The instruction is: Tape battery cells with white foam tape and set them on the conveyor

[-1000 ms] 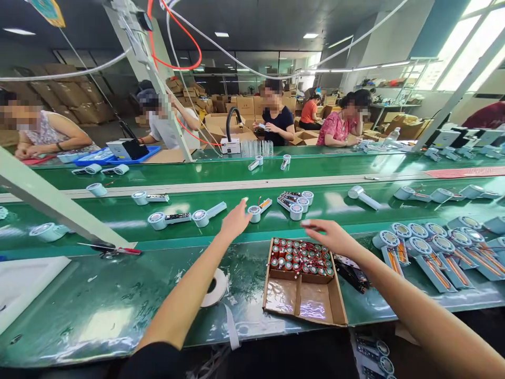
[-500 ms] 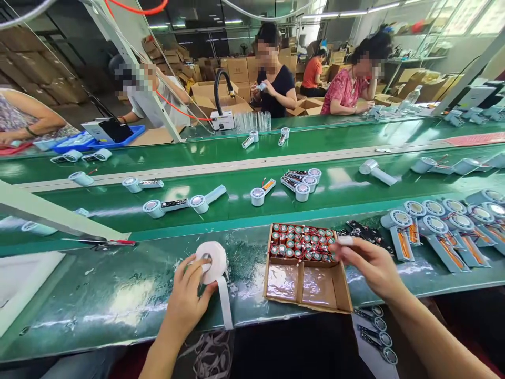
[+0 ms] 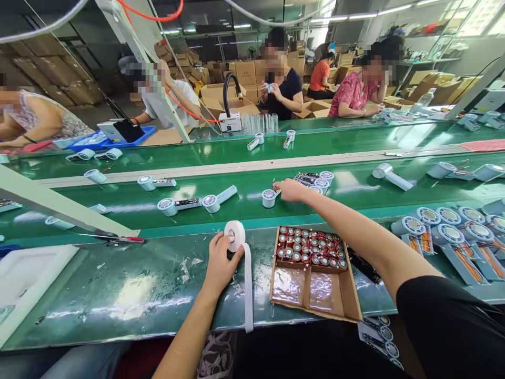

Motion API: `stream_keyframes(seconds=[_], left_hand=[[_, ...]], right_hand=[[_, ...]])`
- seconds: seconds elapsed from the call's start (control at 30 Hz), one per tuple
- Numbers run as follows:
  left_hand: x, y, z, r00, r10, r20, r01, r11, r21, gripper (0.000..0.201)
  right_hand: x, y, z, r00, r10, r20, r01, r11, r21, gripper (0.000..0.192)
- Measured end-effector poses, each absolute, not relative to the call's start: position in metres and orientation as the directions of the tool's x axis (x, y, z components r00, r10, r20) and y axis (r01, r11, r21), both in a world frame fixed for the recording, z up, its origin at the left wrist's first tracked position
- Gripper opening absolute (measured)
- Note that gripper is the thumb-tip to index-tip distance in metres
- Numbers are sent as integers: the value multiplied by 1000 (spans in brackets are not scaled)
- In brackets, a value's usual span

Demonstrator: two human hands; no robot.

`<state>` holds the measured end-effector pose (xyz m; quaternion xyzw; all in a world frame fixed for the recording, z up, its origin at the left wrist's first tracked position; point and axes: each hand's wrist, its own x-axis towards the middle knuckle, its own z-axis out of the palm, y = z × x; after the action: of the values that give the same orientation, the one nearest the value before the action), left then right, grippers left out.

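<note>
A white foam pad [image 3: 33, 268] is lying at the far left of the green tabletop [image 3: 130, 295], with a red-handled tool [image 3: 118, 239] resting just beyond it near the edge of the conveyor belt [image 3: 355, 197]. Near the middle of the tabletop, the person's left hand [image 3: 221, 263] is gripping a roll of white tape [image 3: 235, 235], the fingers [image 3: 226, 243] curling around its rim and holding it upright on edge while a loose white strip [image 3: 248, 287] is trailing down from the roll toward the near edge. Just to the right, a cardboard tray [image 3: 315, 276] is sitting on the tabletop, its far compartment packed with small red-wired cylindrical cells [image 3: 310, 250] and its two near compartments showing bare lining. Above the tray, the person's right hand [image 3: 290, 189] is stretching across to the conveyor belt, its fingers [image 3: 279, 185] closing on the handle end of a small fan unit [image 3: 269, 198] whose round white head is lying just left of the fingertips; how firm the grip is cannot be told. More fan units [image 3: 315, 181] are lying just beyond the hand, and a row of open fan halves [image 3: 442, 226] is crowding the tabletop at far right. Across the belt, other people are sitting at work.
</note>
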<state>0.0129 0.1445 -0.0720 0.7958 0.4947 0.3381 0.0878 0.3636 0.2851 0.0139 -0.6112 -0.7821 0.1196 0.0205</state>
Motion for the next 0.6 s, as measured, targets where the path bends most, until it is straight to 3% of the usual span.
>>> stream_keyframes(seconds=[0.2,0.33,0.47,0.6], left_hand=[[19,150,-76,241,847,474,749,-473,464,35],[20,146,-63,303,718,626,741,-591,320,28],[28,116,-32,350,530,773,710,-688,149,27],[48,74,-3,320,446,836,680,-722,125,32]], right_hand=[[363,276,15,-218,962,-167,970,194,-149,41],[359,258,50,-236,962,-137,954,202,-220,42],[334,194,76,-298,954,4,891,280,-357,43],[306,92,77,-560,828,-25,593,380,-710,39]])
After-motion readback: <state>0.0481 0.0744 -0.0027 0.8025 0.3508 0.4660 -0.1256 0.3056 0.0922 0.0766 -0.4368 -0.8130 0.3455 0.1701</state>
